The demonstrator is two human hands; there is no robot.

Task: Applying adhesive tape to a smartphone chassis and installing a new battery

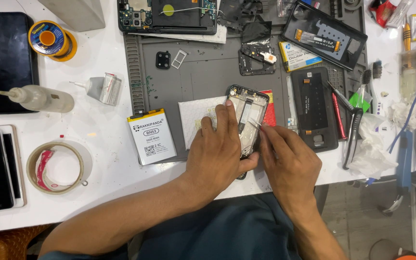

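Observation:
An opened phone frame (248, 110) lies on the grey work mat (203, 72), resting on a white pad (194, 114). My left hand (220, 151) grips the frame's lower part, forefinger stretched up along its left edge. My right hand (287, 161) pinches thin metal tweezers (256, 124) whose tip reaches into the frame's middle. A white phone battery (151, 136) lies just left of the pad.
A tape roll (56, 167), glue bottle (37, 98), small tube (103, 88) and solder spool (52, 39) lie at left with dark phones (5, 60). Another opened phone (167, 15) sits at the back, a back cover (314, 108) and tools (350, 123) at right.

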